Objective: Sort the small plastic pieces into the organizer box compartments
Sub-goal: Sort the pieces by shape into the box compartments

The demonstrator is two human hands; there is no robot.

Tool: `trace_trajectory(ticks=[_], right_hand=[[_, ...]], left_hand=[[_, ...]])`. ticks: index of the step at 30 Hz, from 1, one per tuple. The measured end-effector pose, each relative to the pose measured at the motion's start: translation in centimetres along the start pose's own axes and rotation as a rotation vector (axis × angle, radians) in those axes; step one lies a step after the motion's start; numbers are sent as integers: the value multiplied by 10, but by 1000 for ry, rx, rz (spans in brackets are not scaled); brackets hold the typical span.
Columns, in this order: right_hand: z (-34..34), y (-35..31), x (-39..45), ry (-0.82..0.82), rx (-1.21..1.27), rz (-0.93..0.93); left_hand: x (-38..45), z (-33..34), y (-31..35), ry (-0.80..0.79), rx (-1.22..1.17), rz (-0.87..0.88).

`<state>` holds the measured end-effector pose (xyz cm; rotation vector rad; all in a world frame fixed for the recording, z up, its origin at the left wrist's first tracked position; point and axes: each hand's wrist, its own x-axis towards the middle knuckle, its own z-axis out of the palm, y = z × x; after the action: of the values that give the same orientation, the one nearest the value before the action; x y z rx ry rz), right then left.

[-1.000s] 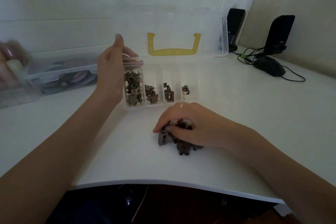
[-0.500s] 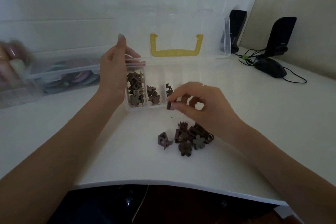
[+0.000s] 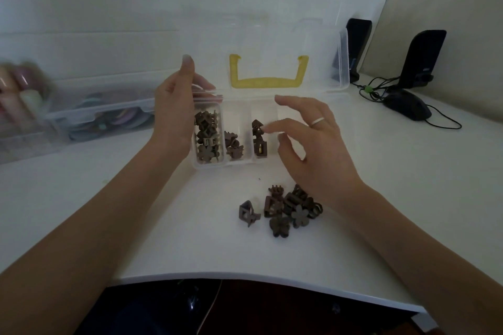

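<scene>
Since half a second ago, right hand (image 3: 307, 144) has dropped its piece into the third compartment of the box (image 3: 206, 166) and hovers open; left hand (image 3: 174, 117) grips the box's 9 o'clock end. Next: fetch another from the pile (image 3: 285, 209) at 6 o'clock on the desk (image 3: 408, 198).

Clear organizer box (image 3: 208, 164), lid upright with yellow handle (image 3: 268, 81), set on the desk. Dark brown pieces are seen in three compartments: left one fullest (image 3: 206, 139), fewer in the second (image 3: 234, 147) and third (image 3: 259, 140). Loose pile (image 3: 283, 211) lies just before the box.
</scene>
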<state>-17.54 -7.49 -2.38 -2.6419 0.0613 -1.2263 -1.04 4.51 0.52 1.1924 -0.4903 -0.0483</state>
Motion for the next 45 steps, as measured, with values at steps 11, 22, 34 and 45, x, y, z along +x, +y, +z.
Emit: trace_trajectory(ticks=[11, 22, 34, 45], right_hand=[[6, -1, -7, -104, -278, -28], [-37, 0, -7, -399, 122, -7], [-34, 2, -7, -655, 84, 20], [-30, 0, -6, -691, 96, -13]], left_hand=[[0, 0, -1, -2, 24, -1], [0, 0, 1, -9, 19, 0], [1, 0, 0, -9, -12, 0], [2, -2, -1, -8, 1, -5]])
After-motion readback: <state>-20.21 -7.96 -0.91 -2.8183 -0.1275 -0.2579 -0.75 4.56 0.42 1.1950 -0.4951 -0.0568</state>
